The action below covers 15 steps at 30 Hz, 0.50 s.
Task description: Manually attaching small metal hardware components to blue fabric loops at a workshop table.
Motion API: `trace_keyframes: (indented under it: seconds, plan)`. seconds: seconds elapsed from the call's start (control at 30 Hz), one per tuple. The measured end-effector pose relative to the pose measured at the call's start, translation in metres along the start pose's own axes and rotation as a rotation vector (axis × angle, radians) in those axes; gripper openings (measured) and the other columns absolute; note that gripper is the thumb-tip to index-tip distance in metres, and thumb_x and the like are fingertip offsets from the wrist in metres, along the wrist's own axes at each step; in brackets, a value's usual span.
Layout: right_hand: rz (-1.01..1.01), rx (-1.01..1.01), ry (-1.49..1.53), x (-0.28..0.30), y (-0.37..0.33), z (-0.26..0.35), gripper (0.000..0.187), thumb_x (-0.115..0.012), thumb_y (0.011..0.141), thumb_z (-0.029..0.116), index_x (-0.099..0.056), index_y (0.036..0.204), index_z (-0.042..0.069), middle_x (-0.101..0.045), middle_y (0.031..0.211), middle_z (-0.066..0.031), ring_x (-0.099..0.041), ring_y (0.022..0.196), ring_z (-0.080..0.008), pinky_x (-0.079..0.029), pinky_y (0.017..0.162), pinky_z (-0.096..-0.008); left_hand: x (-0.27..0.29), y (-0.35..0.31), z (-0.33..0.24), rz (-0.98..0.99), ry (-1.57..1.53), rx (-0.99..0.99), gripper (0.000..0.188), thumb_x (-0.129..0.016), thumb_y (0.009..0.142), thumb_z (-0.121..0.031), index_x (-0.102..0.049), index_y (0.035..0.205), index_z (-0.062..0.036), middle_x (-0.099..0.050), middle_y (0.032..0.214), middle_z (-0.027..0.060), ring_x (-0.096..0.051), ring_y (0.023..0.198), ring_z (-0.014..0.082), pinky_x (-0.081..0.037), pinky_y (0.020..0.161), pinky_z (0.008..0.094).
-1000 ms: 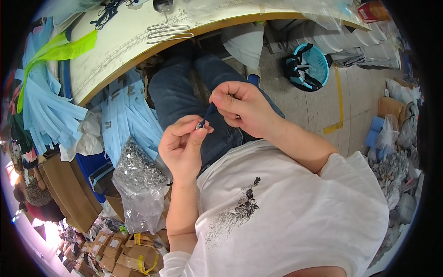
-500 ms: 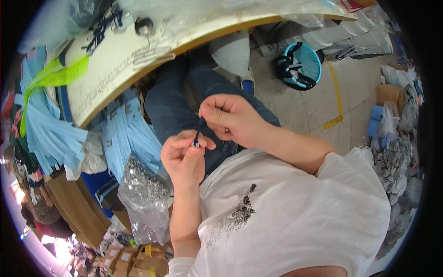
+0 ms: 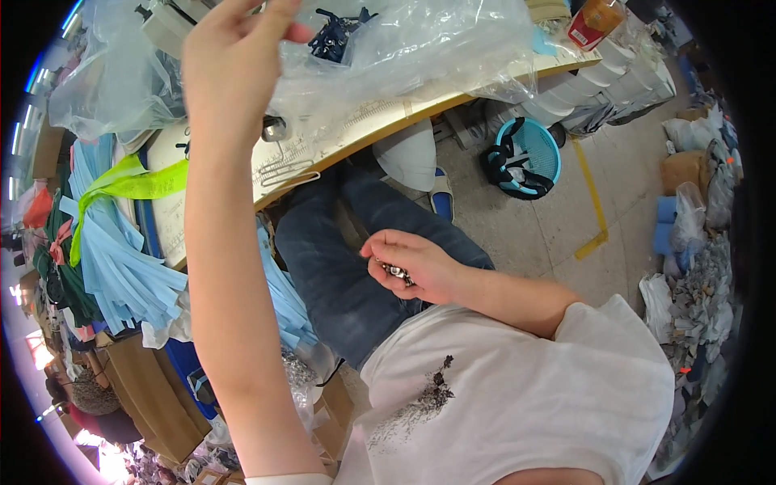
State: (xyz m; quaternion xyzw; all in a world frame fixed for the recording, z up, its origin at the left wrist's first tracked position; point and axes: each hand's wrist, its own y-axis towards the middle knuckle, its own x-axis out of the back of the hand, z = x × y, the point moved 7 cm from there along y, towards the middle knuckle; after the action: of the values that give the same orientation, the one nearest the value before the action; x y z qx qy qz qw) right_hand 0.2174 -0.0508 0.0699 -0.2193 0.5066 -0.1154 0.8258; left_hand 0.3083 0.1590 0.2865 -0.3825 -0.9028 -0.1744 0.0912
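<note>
My left hand point(image 3: 234, 65) reaches over the white table at the upper left. Its fingertips run past the upper edge of the picture, so I cannot see whether they hold anything. Just right of it, a bunch of dark blue cords point(image 3: 338, 34) lies among clear plastic. By my left wrist sits a small round metal piece point(image 3: 275, 128). Above my lap, my right hand point(image 3: 420, 267) is curled closed around several small shiny metal pieces point(image 3: 396, 275), which show between the fingers and palm.
Clear plastic sheeting point(image 3: 436, 48) covers much of the table point(image 3: 267, 153). A bent wire point(image 3: 287, 172) lies near its edge. Light blue strips point(image 3: 121, 250) and a yellow-green strip point(image 3: 133, 182) hang at the left. On the floor stands a turquoise basket point(image 3: 537, 153). Bags point(image 3: 699, 283) pile up far right.
My hands were together over my lap with a dark blue cord and a small metal piece between them. The left has moved up over the table; the cord is out of sight there.
</note>
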Motion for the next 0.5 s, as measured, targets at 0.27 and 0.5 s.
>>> trace_keyframes:
  seconds: [0.27, 0.5]
  plan:
    - [0.067, -0.016, -0.077, 0.010, 0.007, 0.002, 0.027, -0.053, 0.101, 0.023, -0.061, 0.109, -0.002, -0.050, 0.076, 0.0020, -0.040, 0.058, -0.0024, -0.026, 0.043, -0.0177, 0.116, -0.016, 0.125, -0.289, 0.237, -0.021, 0.032, -0.068, 0.090, -0.022, -0.066, 0.112, 0.0006, -0.064, 0.074, 0.0034, -0.054, 0.066, 0.0081, -0.043, 0.061, 0.0214]
    - [0.070, -0.088, -0.108, 0.011, 0.007, 0.000, 0.026, -0.052, 0.101, 0.019, -0.061, 0.113, -0.002, -0.051, 0.078, 0.0002, -0.040, 0.058, -0.0029, -0.027, 0.043, -0.0180, 0.098, -0.005, 0.159, -0.179, 0.811, 0.036, 0.038, -0.073, 0.082, -0.030, -0.069, 0.108, -0.0036, -0.067, 0.081, 0.0086, -0.062, 0.071, 0.0217, -0.048, 0.067, 0.0321]
